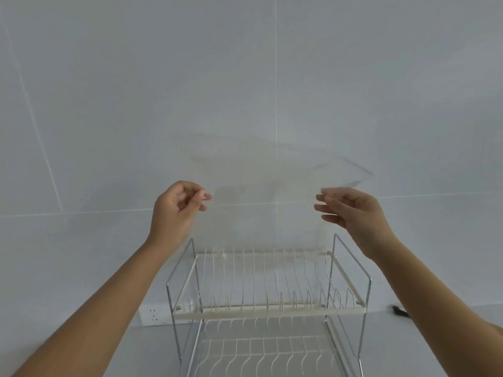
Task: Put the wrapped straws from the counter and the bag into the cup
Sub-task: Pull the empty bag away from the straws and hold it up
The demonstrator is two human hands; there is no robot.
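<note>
A clear plastic bag (272, 175) is held up in front of the wall, blurred and almost see-through. My left hand (174, 205) pinches its left edge between thumb and fingertips. My right hand (351, 210) holds the bag's right side, thumb above and fingers below, with a corner of the bag sticking out past it to the upper right. No straws show inside the bag. The cup and the counter's straws are out of view.
A two-tier wire dish rack (266, 303) with a chrome frame stands below my hands against the white tiled wall (109, 104). A wall socket (153, 315) sits left of the rack. A dark object (397, 311) lies at the right on the counter.
</note>
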